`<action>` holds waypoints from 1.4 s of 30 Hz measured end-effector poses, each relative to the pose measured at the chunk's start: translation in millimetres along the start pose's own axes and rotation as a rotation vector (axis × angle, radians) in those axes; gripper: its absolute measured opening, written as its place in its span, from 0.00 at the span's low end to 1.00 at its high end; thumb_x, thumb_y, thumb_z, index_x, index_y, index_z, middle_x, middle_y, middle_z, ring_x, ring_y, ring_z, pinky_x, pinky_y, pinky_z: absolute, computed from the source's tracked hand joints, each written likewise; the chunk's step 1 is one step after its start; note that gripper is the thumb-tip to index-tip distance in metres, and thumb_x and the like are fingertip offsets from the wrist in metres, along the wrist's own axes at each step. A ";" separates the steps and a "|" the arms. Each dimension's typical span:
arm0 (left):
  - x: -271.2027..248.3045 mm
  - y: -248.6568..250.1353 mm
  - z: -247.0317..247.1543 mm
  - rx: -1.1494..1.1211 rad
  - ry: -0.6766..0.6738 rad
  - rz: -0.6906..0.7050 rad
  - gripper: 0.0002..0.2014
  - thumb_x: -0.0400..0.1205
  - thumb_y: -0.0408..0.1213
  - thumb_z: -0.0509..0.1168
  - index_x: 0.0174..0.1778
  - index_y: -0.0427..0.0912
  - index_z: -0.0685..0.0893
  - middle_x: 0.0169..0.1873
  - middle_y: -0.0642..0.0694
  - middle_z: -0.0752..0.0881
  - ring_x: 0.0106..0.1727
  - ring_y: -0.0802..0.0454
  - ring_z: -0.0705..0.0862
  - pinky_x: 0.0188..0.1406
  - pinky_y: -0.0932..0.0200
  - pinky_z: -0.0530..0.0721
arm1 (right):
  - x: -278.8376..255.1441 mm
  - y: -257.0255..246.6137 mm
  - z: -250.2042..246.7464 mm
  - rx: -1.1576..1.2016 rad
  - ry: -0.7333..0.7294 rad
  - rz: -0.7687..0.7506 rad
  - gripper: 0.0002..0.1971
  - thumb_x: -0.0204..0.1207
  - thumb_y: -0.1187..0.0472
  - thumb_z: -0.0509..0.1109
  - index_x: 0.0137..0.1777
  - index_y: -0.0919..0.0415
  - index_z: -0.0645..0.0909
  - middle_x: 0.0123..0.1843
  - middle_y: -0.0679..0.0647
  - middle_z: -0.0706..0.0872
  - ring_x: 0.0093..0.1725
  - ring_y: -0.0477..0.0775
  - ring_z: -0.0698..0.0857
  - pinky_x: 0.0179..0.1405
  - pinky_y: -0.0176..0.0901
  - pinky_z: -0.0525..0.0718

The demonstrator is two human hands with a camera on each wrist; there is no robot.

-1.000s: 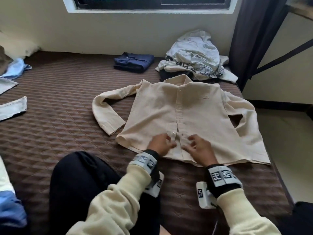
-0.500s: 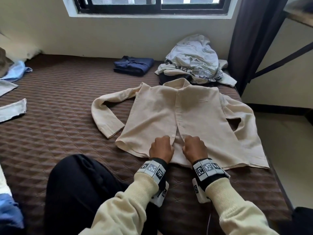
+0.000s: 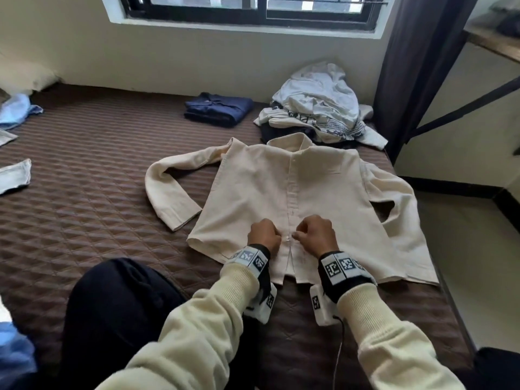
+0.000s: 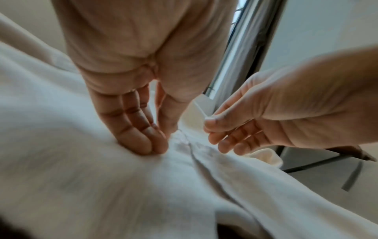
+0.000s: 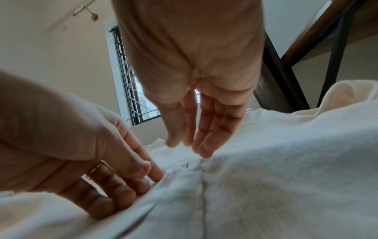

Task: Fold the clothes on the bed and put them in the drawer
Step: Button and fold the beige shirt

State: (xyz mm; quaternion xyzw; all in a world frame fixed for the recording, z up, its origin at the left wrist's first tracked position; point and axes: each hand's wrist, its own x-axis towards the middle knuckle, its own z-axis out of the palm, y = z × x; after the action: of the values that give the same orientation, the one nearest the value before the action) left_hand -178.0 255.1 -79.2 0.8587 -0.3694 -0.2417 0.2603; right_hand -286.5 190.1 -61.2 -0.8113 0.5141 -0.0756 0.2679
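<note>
The cream shirt [image 3: 295,204] lies face up and spread flat on the bed [image 3: 92,215], its collar on the far side, and both hands work at a low button [image 3: 287,240] on the front placket. The left hand [image 3: 264,235] has its fingers curled and pinches the left edge of the placket; the right hand [image 3: 316,235] is also curled, with thumb and forefinger pinched near the buttonhole edge, though I cannot tell exactly how much cloth it holds. To do this step well, I think the two edges should be kept level, so the front closes without a twist before folding starts.
</note>
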 end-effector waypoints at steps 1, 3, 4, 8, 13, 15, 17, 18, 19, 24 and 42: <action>1.1 -1.0 0.8 -0.032 -0.004 -0.020 0.09 0.79 0.34 0.69 0.52 0.39 0.91 0.52 0.39 0.90 0.57 0.42 0.86 0.59 0.55 0.83 | 0.1 -2.2 3.2 -0.007 -0.023 0.020 0.15 0.70 0.53 0.80 0.49 0.63 0.87 0.52 0.61 0.89 0.56 0.62 0.86 0.49 0.45 0.79; 3.3 -4.0 3.5 -0.089 0.002 -0.034 0.08 0.77 0.35 0.71 0.49 0.39 0.92 0.49 0.40 0.91 0.55 0.44 0.87 0.54 0.60 0.81 | -2.2 -4.9 12.0 -0.057 -0.045 0.053 0.22 0.67 0.50 0.82 0.53 0.64 0.83 0.54 0.63 0.87 0.56 0.65 0.85 0.48 0.47 0.80; 4.0 -5.7 4.2 -0.111 0.011 -0.036 0.08 0.76 0.36 0.72 0.48 0.39 0.92 0.48 0.41 0.91 0.54 0.45 0.88 0.51 0.61 0.80 | -3.4 -5.3 15.7 -0.089 -0.041 0.056 0.22 0.68 0.51 0.82 0.54 0.65 0.81 0.56 0.64 0.86 0.57 0.66 0.85 0.49 0.49 0.81; 8.3 -7.9 7.2 -0.153 -0.003 -0.061 0.10 0.74 0.41 0.76 0.45 0.39 0.92 0.45 0.41 0.92 0.50 0.47 0.89 0.49 0.62 0.81 | 0.2 -3.4 17.9 -0.071 0.015 0.091 0.15 0.75 0.57 0.74 0.57 0.66 0.81 0.59 0.67 0.84 0.60 0.69 0.83 0.52 0.50 0.81; 14.2 -0.1 10.0 -0.147 -0.071 -0.056 0.12 0.71 0.44 0.78 0.39 0.36 0.91 0.38 0.40 0.91 0.42 0.43 0.90 0.47 0.49 0.89 | 4.5 8.0 15.8 0.155 0.001 0.175 0.10 0.72 0.55 0.79 0.44 0.64 0.90 0.46 0.64 0.91 0.51 0.62 0.88 0.48 0.43 0.83; 14.4 0.4 13.2 -0.104 -0.084 -0.039 0.12 0.74 0.43 0.74 0.39 0.36 0.90 0.39 0.40 0.90 0.44 0.41 0.88 0.47 0.50 0.88 | 1.4 10.5 18.0 0.174 0.020 0.170 0.08 0.73 0.57 0.78 0.43 0.62 0.91 0.45 0.63 0.91 0.51 0.61 0.88 0.49 0.43 0.84; 14.8 -0.5 14.0 -0.084 -0.108 -0.027 0.11 0.76 0.44 0.71 0.39 0.37 0.88 0.40 0.40 0.89 0.47 0.40 0.87 0.43 0.52 0.84 | -0.9 10.9 20.1 0.166 0.033 0.149 0.07 0.73 0.59 0.76 0.45 0.62 0.91 0.45 0.62 0.91 0.52 0.61 0.88 0.51 0.44 0.84; 15.5 -1.5 13.7 -0.087 -0.129 -0.022 0.11 0.77 0.43 0.70 0.39 0.37 0.88 0.38 0.41 0.88 0.46 0.40 0.87 0.41 0.54 0.81 | -0.6 11.0 21.1 0.166 0.033 0.134 0.07 0.73 0.60 0.76 0.46 0.62 0.92 0.46 0.63 0.91 0.53 0.61 0.88 0.52 0.44 0.84; 16.4 -2.4 13.2 -0.094 -0.154 -0.018 0.11 0.77 0.43 0.70 0.39 0.37 0.88 0.36 0.42 0.87 0.45 0.41 0.87 0.39 0.56 0.79 | -0.2 10.3 21.4 0.167 0.030 0.119 0.07 0.73 0.60 0.76 0.47 0.62 0.92 0.46 0.63 0.92 0.53 0.61 0.88 0.52 0.45 0.83; 24.2 -8.2 10.9 -0.130 -0.228 -0.011 0.14 0.80 0.46 0.69 0.42 0.37 0.89 0.35 0.44 0.87 0.42 0.44 0.86 0.39 0.56 0.80 | 5.7 9.9 20.5 0.270 0.013 0.066 0.06 0.74 0.64 0.76 0.48 0.63 0.92 0.46 0.62 0.92 0.52 0.58 0.88 0.58 0.47 0.85; 17.7 -7.7 17.2 -0.249 -0.151 -0.101 0.13 0.77 0.43 0.74 0.45 0.33 0.90 0.42 0.36 0.90 0.46 0.41 0.90 0.49 0.50 0.89 | 6.0 24.1 29.5 0.603 -0.061 0.190 0.09 0.62 0.69 0.85 0.31 0.57 0.89 0.36 0.56 0.92 0.42 0.53 0.92 0.52 0.53 0.90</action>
State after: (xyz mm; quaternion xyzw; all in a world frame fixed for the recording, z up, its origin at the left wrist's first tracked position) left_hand -173.8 241.6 -100.8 0.8168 -0.3114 -0.3621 0.3238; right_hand -291.1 187.5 -99.4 -0.6455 0.5338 -0.1748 0.5175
